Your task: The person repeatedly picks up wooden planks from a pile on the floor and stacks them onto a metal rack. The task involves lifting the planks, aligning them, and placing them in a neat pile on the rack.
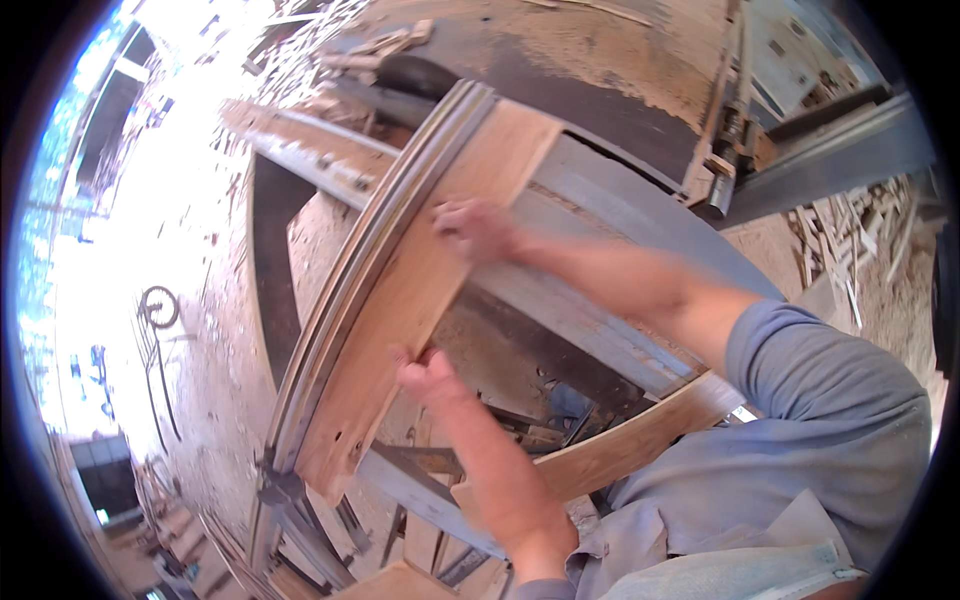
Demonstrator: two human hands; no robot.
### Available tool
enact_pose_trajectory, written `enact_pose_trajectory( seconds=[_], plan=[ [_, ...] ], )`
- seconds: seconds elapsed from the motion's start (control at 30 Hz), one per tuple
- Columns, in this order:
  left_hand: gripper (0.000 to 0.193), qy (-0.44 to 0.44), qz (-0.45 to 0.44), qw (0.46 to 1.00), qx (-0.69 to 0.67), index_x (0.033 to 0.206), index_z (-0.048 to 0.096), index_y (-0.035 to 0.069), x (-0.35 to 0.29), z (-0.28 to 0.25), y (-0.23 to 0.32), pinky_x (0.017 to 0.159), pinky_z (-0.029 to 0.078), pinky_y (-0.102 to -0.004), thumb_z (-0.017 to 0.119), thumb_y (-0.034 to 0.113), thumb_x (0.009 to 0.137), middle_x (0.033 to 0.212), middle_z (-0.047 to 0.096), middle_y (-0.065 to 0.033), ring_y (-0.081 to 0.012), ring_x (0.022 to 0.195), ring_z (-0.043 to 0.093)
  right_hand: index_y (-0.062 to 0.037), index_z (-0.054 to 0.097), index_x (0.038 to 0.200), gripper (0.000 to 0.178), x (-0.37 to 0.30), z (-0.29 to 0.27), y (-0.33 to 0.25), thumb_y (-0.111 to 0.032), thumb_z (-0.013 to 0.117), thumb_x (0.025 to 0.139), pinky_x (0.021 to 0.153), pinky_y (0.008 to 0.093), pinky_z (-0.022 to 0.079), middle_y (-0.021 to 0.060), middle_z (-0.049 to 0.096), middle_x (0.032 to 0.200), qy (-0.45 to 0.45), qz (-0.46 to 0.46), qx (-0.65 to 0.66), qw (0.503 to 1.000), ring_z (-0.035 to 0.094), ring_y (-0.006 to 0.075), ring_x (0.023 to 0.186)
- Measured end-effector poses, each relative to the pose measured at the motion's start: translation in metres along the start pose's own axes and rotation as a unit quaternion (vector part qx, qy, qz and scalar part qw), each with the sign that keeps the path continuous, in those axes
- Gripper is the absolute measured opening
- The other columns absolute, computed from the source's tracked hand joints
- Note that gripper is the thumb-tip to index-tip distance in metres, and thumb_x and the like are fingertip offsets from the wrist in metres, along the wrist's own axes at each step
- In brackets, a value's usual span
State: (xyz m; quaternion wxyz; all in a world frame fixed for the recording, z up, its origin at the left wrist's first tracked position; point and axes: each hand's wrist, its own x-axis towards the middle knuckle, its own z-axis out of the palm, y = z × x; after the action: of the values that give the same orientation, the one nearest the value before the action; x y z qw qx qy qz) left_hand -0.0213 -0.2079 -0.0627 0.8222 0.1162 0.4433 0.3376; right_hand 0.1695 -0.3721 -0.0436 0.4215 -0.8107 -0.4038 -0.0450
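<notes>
A long, light brown wooden board (395,290) lies flat, its far long edge along a grooved metal rail (345,285). My left hand (428,378) is closed on the board's near edge, below its middle, with the thumb on that edge. Farther up the board, my right hand (475,230) has its fingers curled in against the wood close to the near edge; motion blurs it somewhat. A dark hole marks the board's lower end. The undersides of both hands are hidden.
Grey metal beams (580,290) of a machine frame span an open gap beneath my arms. Another wooden board (630,440) lies close to my body. A metal beam (310,150) juts out beyond the rail. Wood scraps (850,235) are heaped at the right. A spoked wheel (160,307) lies far left.
</notes>
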Motion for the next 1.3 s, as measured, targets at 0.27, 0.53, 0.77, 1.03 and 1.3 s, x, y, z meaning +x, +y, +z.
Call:
enact_pose_trajectory(
  seconds=[0.27,0.53,0.77,1.03,1.3],
  plan=[
    [0.044,-0.011,-0.07,0.993,-0.1,0.136,0.055,-0.002,-0.119,-0.021,-0.014,0.102,0.053,-0.0388,0.064,0.027,0.103,0.123,0.066,-0.0132,-0.0257,0.113,0.063,-0.0033,0.067,0.124,0.034,-0.09,-0.168,0.051,-0.022,0.063,0.096,0.106,0.0461,0.045,0.0207,0.067,0.128,0.074,0.172,-0.254,0.949,0.059,0.0358,0.125],
    [0.044,-0.082,0.096,0.987,-0.104,0.136,0.056,0.004,-0.208,-0.068,0.073,0.097,0.052,-0.0363,0.073,0.01,0.096,0.126,0.065,-0.0076,-0.0217,0.111,0.063,-0.0059,0.066,0.131,0.043,-0.205,-0.274,0.094,-0.039,0.057,0.105,0.092,0.0334,0.052,0.0062,0.07,0.121,0.109,0.485,0.329,0.803,0.066,0.0184,0.111],
    [0.038,-0.063,0.191,0.952,-0.231,0.137,0.055,0.002,-0.226,-0.218,0.217,0.1,0.052,-0.0451,0.056,0.023,0.105,0.128,0.066,-0.0128,-0.0282,0.114,0.064,-0.0079,0.061,0.114,0.02,-0.267,-0.12,-0.159,-0.02,0.066,0.099,0.069,0.03,0.057,0.0003,0.059,0.094,-0.122,0.402,0.474,0.774,0.062,0.0135,0.083],
    [0.084,-0.032,0.286,0.918,-0.272,0.164,0.008,0.012,-0.307,-0.346,0.243,0.124,0.024,-0.0544,0.057,0.04,0.101,0.163,0.024,-0.024,-0.0432,0.147,0.033,0.002,0.064,0.109,0.02,-0.263,0.126,-0.379,-0.009,0.067,0.094,0.085,0.0409,0.061,0.0152,0.069,0.099,-0.308,0.389,0.531,0.687,0.07,0.0291,0.085],
    [0.069,0.199,0.313,0.828,-0.421,0.16,0.018,0.006,-0.388,-0.365,0.283,0.097,0.049,-0.0471,0.045,0.036,0.105,0.145,0.045,-0.0233,-0.0333,0.107,0.058,0.006,0.059,0.135,0.04,-0.331,0.075,-0.447,-0.01,0.066,0.1,0.094,0.0374,0.058,0.0174,0.072,0.117,-0.595,0.169,0.473,0.627,0.073,0.0268,0.105]
  ],
)
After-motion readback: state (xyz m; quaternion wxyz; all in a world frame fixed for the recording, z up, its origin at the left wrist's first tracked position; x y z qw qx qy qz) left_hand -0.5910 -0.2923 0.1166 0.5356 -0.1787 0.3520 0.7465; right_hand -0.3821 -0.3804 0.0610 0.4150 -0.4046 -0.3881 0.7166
